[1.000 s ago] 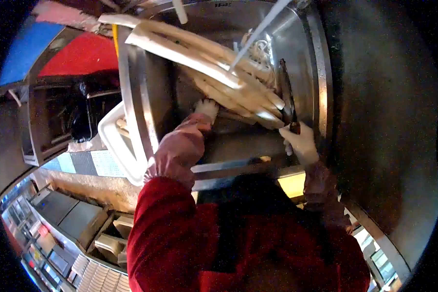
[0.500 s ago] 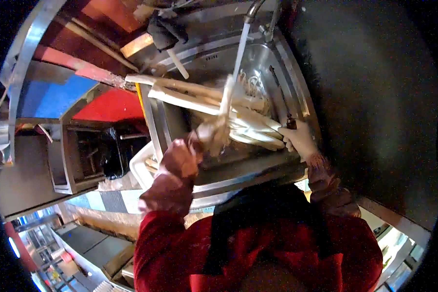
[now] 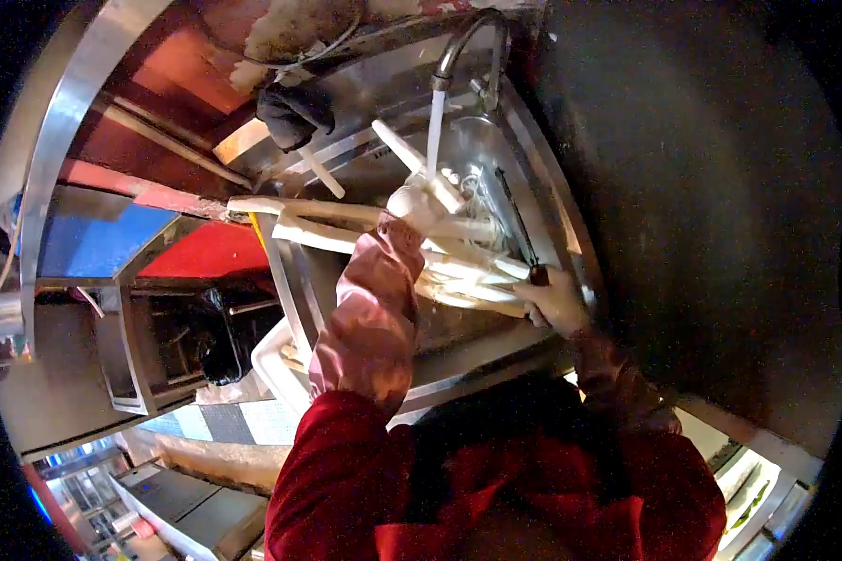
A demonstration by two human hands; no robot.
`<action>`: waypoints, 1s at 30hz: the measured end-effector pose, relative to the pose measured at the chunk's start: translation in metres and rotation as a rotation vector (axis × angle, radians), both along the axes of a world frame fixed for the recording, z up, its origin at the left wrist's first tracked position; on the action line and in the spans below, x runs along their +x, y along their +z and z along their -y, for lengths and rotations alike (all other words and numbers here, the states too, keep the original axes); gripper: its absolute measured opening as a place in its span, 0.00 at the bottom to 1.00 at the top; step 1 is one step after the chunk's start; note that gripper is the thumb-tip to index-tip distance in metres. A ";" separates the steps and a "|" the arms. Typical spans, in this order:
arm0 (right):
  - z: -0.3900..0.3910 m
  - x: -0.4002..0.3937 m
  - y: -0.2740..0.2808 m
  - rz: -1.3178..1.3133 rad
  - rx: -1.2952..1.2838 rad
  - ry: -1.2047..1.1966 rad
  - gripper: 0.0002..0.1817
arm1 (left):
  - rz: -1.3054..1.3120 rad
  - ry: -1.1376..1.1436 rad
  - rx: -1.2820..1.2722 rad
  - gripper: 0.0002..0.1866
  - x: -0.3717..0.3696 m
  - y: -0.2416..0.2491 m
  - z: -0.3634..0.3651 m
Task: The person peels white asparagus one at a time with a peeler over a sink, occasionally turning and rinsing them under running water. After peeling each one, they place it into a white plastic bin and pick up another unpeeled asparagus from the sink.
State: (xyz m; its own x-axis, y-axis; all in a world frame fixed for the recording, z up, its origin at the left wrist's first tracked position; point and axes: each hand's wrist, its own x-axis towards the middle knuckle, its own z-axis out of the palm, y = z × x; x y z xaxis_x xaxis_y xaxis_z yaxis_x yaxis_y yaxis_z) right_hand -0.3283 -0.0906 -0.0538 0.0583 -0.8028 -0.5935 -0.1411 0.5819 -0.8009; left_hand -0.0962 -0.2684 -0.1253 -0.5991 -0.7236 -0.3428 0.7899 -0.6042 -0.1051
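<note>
Where my body meets the near sink rim [image 3: 477, 368]: room up to the stalk pile [image 3: 477, 272], which overhangs the left edge. Right hand [image 3: 557, 301]: closed on a dark tool [image 3: 538, 275], seemingly angled away for safety. Left hand [image 3: 413, 208]: pinching one pale stalk [image 3: 398, 145], apparently for control, beside running water [image 3: 435, 131].

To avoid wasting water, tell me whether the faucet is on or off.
On: a white stream drops from the faucet toward the left hand.
</note>
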 end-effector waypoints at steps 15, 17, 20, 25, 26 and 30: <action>0.010 0.063 -0.023 -0.884 -0.487 0.348 0.19 | 1.008 0.786 -0.140 0.09 -0.026 0.028 -0.086; 0.010 0.047 -0.051 -0.934 -0.370 0.284 0.21 | 0.876 0.837 -0.242 0.10 -0.016 0.040 -0.100; 0.008 0.007 -0.098 -0.879 -0.264 0.173 0.17 | 0.805 0.716 -0.379 0.12 0.008 0.050 -0.115; 0.017 0.020 -0.035 -0.371 0.003 0.048 0.11 | 0.420 0.294 -0.517 0.17 0.043 0.038 -0.142; 0.025 0.022 -0.047 -0.282 -0.207 0.093 0.12 | 0.502 0.291 -0.452 0.21 0.044 0.035 -0.145; 0.045 0.034 -0.010 -0.155 -0.244 0.142 0.13 | 0.023 0.098 -0.409 0.20 0.040 0.054 -0.156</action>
State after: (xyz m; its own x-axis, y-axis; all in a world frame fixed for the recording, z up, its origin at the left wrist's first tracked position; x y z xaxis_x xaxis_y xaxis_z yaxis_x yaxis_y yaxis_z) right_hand -0.2941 -0.1356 -0.0640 0.1039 -0.9126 -0.3954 -0.3386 0.3413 -0.8768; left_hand -0.0560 -0.1123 -0.0709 -0.5162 -0.8560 -0.0284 0.8450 -0.5144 0.1461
